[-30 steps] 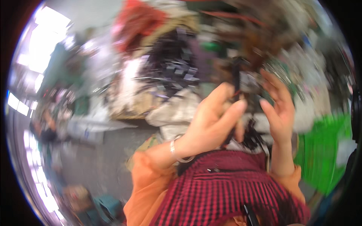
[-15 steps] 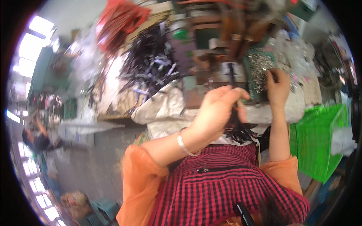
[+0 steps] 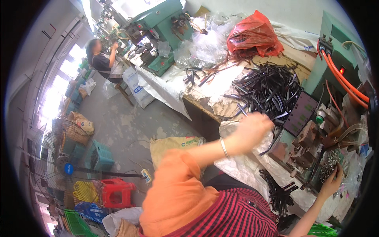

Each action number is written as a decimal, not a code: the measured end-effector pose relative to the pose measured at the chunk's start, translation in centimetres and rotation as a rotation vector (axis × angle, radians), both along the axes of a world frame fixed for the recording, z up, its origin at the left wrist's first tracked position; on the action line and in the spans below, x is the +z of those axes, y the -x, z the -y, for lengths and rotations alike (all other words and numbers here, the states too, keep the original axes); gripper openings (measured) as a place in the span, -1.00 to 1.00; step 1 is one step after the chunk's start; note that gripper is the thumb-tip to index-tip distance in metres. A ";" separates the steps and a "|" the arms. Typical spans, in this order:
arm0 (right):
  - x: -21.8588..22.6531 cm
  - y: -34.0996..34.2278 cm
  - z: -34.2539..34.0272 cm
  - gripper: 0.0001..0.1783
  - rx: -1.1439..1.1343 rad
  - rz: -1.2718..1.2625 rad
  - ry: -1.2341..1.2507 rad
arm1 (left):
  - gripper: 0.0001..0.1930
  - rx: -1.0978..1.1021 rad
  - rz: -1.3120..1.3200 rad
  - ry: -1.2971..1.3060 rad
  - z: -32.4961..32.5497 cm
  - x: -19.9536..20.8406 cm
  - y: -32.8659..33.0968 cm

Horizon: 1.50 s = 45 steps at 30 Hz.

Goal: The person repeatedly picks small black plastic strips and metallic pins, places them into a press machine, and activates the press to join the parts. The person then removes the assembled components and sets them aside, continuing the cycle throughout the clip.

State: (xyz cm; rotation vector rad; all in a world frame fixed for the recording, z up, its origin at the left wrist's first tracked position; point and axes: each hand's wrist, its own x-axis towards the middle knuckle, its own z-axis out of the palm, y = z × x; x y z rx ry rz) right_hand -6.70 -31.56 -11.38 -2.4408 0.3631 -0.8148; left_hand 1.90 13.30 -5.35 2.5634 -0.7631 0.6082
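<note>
Head cam, blk strips, thin, glossy, heaped nr L hand

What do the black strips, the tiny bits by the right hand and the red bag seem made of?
Black strips: perhaps plastic, smooth and glossy; pale highlights run along them, though coated metal is possible.
Tiny bits: probably bare metal, shiny, from their silvery glints; too small to be sure.
Red bag: likely thin plastic film, glossy, judging by its crisp creases and bright reflections.

Head-worn fisheye, downward, seemingly leftward
</note>
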 end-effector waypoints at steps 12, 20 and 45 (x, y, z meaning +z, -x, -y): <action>0.3 -0.2 -1.5 -0.67 0.000 0.049 -0.371 | -0.88 0.002 0.104 0.349 -4.3 2.7 -7.8; -1.3 2.4 -1.5 -0.66 -0.148 0.043 -0.222 | -0.85 0.061 -0.294 1.137 2.3 -2.5 -7.7; 8.9 -3.8 -15.3 -0.49 0.272 0.355 -1.079 | -0.88 -0.543 -0.112 1.355 9.1 6.5 -1.0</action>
